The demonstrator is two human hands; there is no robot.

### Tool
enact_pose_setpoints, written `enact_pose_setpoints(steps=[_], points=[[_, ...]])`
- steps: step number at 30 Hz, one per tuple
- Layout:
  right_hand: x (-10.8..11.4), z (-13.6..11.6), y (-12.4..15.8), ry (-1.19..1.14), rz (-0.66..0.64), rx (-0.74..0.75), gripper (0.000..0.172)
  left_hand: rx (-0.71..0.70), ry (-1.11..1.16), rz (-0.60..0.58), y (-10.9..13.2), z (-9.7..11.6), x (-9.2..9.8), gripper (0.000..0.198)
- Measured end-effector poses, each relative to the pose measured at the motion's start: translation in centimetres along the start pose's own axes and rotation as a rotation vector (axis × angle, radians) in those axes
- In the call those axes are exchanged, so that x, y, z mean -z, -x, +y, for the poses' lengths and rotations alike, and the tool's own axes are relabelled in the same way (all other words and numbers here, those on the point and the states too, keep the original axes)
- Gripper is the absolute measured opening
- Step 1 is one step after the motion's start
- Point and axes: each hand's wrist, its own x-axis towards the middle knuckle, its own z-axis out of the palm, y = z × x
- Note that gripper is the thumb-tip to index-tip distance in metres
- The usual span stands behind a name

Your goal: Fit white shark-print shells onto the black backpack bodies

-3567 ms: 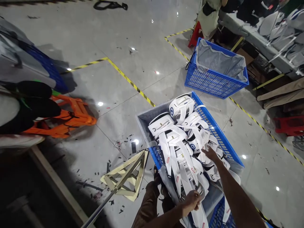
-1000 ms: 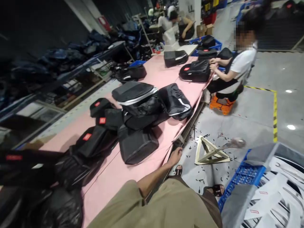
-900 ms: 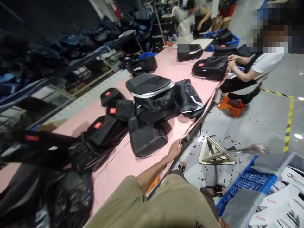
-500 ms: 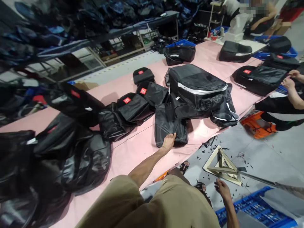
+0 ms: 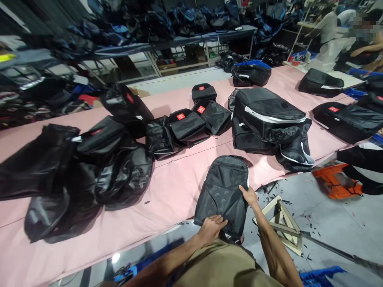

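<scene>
1. Black bag [image 5: 223,195]: between the two hands at the near edge of the pink-covered table [image 5: 167,191]. Rounded end points away from the person, lower end reaches the khaki shirt [image 5: 221,265]. Upper part overlaps the pink cover in view; whether it rests there or is raised, cannot tell.
2. Right hand [image 5: 249,196]: on the bag's right edge, about midway along its length. Thumb over the front face, other fingers mostly hidden behind the edge; partly closed, edge pinched.
3. Left hand [image 5: 211,228]: at the bag's lower left, nearer the body than the right hand. Fingers together, slightly bent, laid on the front face. Contact clear; whether fabric is gripped, cannot tell.
4. Bag face: small pale curved marks in the middle, between the hands; pale trim along the upper right edge, just above the right thumb.
5. Beyond the bag, to the right: a large black backpack [image 5: 269,113] with a white band, on top of other dark pieces, apart from both hands.
6. Beyond, to the left: black pieces with red labels [image 5: 187,125]. Further left, a heap of black bags [image 5: 116,175], well apart from the left hand.
7. Floor, right of the right forearm: a triangular frame [image 5: 295,240] with a pole, near dark scraps.
</scene>
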Motion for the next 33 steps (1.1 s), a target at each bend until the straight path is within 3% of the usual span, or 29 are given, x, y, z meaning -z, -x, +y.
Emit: enact_pose_setpoints(steps=[4,7,9,12,16,18,21,24,26,29,31,33], points=[[-0.2,-1.4,3.8,0.066,0.066,0.143,0.051,0.027,0.02,0.163,4.2,0.2,-1.0,0.073],[1.5,-4.2,7.9,0.09,0.202,0.402,0.051,0.003,0.017,0.304,6.2,0.7,-1.3,0.073],[3.4,-6.2,10.8,0.094,0.321,0.602,0.053,0.004,0.018,0.384,6.1,1.3,-1.0,0.074],[6.3,-7.8,14.4,0.133,0.517,0.812,0.054,0.115,0.065,0.482,4.1,2.8,0.5,0.076],[7.3,-6.3,16.1,0.242,0.703,0.818,0.047,0.25,0.456,0.646,0.5,6.2,5.4,0.068],[6.5,-4.2,15.9,0.321,0.646,0.783,0.037,0.246,0.779,0.79,-0.6,7.9,9.0,0.071],[5.4,-0.7,15.8,0.382,0.41,0.733,0.015,0.271,1.156,0.983,-1.7,9.3,14.7,0.081],[6.5,1.1,17.2,0.335,0.166,0.618,0.018,0.354,1.238,1.043,-2.7,9.2,18.5,0.099],[8.4,0.6,19.1,0.246,0.155,0.615,0.014,0.35,1.143,1.056,-3.6,8.8,19.3,0.099],[10.7,-2.7,22.4,0.053,0.434,0.762,0.023,0.291,0.98,1.097,-5.1,8.8,19.0,0.069],[10.9,-5.5,23.7,-0.007,0.596,0.882,0.026,0.287,0.932,1.135,-6.1,9.1,18.4,0.057],[9.9,-8.2,23.5,0.047,0.642,0.978,0.032,0.299,0.922,1.166,-6.8,9.0,17.9,0.053]])
